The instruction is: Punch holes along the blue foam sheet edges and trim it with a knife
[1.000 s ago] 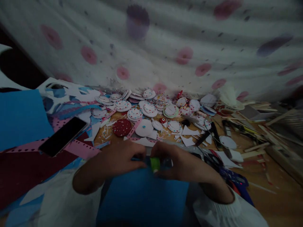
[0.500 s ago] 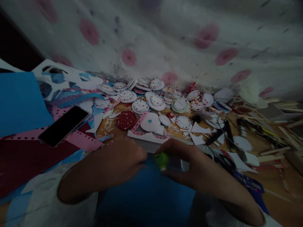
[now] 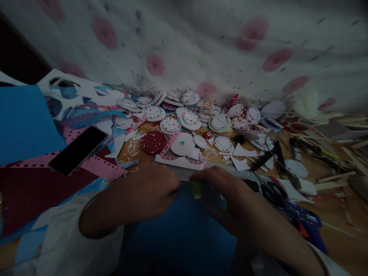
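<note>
Both hands are low in the middle, over a blue sheet [image 3: 184, 237] that spreads toward me. My left hand [image 3: 152, 188] is a closed fist near the sheet's far edge, and whatever its curled fingers hold, if anything, is hidden. Between thumb and fingers, my right hand [image 3: 224, 195] grips a small green piece [image 3: 196, 188] with a pale tip; its exact kind is unclear. A greyish flat strip [image 3: 184, 175] runs along the far side of the sheet. Just beyond it lie a white paper disc [image 3: 182, 144] with a blue pin and a dark red dotted disc [image 3: 153, 142].
Several stacks of pinned white discs [image 3: 188, 118] fill the back. Left, a phone [image 3: 79, 150] rests on pink and dark red paper [image 3: 51, 191]. To the right are scissors [image 3: 274, 191], a blue tool [image 3: 304, 214] and wooden sticks [image 3: 335, 176]. A patterned curtain [image 3: 184, 42] hangs behind.
My right hand has turned slightly and its fingers cover more of the green piece, which blurs. My left hand has shifted slightly right. The whole view has moved a little.
</note>
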A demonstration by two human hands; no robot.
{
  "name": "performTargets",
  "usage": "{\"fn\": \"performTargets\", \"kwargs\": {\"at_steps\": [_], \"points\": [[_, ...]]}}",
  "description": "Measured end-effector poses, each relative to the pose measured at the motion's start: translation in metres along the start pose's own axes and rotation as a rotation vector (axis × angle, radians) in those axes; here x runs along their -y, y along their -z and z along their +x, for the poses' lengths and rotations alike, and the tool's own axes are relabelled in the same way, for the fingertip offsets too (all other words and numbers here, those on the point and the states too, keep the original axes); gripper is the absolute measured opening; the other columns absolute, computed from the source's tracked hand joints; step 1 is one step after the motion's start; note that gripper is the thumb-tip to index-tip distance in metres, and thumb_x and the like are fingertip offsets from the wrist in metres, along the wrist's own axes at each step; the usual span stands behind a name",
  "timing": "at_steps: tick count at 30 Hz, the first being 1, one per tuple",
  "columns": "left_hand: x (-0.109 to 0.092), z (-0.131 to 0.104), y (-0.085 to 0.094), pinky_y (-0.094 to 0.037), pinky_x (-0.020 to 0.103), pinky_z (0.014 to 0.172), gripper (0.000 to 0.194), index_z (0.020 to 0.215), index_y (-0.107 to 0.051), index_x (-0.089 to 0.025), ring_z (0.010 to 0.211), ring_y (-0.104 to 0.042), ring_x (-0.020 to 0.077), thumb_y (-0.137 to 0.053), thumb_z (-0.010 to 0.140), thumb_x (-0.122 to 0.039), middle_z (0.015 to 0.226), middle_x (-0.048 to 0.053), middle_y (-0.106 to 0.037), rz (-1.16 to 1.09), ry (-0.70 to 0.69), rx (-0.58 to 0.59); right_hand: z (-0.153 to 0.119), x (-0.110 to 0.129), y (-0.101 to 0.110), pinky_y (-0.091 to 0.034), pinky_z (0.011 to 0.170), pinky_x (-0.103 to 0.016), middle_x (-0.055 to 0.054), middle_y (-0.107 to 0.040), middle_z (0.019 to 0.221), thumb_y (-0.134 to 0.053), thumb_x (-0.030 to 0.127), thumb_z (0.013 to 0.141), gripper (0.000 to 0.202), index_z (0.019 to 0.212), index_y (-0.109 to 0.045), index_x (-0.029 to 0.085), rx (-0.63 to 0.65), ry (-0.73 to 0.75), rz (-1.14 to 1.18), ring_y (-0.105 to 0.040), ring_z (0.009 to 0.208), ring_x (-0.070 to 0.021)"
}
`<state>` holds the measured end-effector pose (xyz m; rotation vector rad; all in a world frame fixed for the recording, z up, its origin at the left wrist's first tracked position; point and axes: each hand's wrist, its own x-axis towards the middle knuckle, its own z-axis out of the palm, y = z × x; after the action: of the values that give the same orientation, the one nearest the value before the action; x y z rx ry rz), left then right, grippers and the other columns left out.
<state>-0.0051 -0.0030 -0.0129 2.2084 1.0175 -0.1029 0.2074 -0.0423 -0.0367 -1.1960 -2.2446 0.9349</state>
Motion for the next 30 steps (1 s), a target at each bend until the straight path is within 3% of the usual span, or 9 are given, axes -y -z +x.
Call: {"fn": "performTargets", "kwargs": {"at_steps": [3, 10, 16, 21, 27, 30], "points": [[-0.001, 0.001, 0.001, -0.041, 0.028, 0.066, 0.023, 0.081, -0.071, -0.02, 0.072, -0.063, 0.0199, -0.049, 0.086, -0.015, 0.078, 0.004, -0.07, 0.11, 0.001, 0.075, 0.001, 0.002, 0.001, -0.051, 0.086, -0.029, -0.001, -0.067, 0.108, -0.063, 0.008, 0.081, 0.043, 0.118, -0.056, 0.029, 0.025, 0.015, 0.021, -0.063, 0.098, -0.018], [-0.001, 0.0, 0.002, -0.041, 0.027, 0.063, 0.023, 0.082, -0.07, -0.02, 0.071, -0.064, 0.0192, -0.049, 0.089, -0.015, 0.076, 0.003, -0.069, 0.189, -0.025, 0.067, 0.008, -0.001, 0.0, -0.051, 0.087, -0.03, -0.003, -0.069, 0.111, -0.065, 0.012, 0.078, 0.04, 0.116, -0.06, 0.024, 0.111, -0.053, 0.045, -0.065, 0.099, -0.0189], [-0.001, 0.0, -0.004, -0.044, 0.032, 0.072, 0.02, 0.081, -0.069, -0.018, 0.08, -0.065, 0.0235, -0.051, 0.09, -0.018, 0.08, 0.004, -0.07, 0.283, -0.067, 0.046, 0.008, -0.01, -0.008, -0.048, 0.092, -0.033, -0.005, -0.067, 0.113, -0.068, 0.007, 0.074, 0.04, 0.112, -0.062, 0.02, 0.192, -0.068, 0.089, -0.062, 0.104, -0.0199], [-0.002, 0.006, -0.01, -0.044, 0.031, 0.066, 0.02, 0.08, -0.069, -0.016, 0.075, -0.065, 0.0227, -0.051, 0.089, -0.016, 0.078, 0.005, -0.07, 0.32, -0.097, 0.062, -0.003, -0.021, -0.018, -0.046, 0.095, -0.034, -0.008, -0.064, 0.121, -0.066, 0.01, 0.08, 0.043, 0.121, -0.057, 0.018, 0.194, -0.031, 0.118, -0.059, 0.11, -0.0203], [-0.004, 0.008, -0.012, -0.043, 0.032, 0.068, 0.015, 0.085, -0.069, -0.018, 0.078, -0.065, 0.0244, -0.055, 0.089, -0.021, 0.081, 0.004, -0.071, 0.325, -0.107, 0.071, -0.01, -0.028, -0.025, -0.045, 0.096, -0.035, -0.007, -0.065, 0.122, -0.072, 0.008, 0.074, 0.053, 0.124, -0.055, 0.018, 0.146, -0.087, 0.164, -0.06, 0.11, -0.0204], [-0.005, 0.007, -0.012, -0.042, 0.032, 0.066, 0.014, 0.085, -0.069, -0.019, 0.076, -0.065, 0.0236, -0.055, 0.089, -0.022, 0.08, 0.004, -0.07, 0.322, -0.09, 0.08, -0.01, -0.027, -0.026, -0.047, 0.091, -0.033, -0.005, -0.068, 0.114, -0.077, 0.011, 0.071, 0.049, 0.116, -0.059, 0.019, 0.135, -0.144, 0.219, -0.063, 0.103, -0.0199]]}}
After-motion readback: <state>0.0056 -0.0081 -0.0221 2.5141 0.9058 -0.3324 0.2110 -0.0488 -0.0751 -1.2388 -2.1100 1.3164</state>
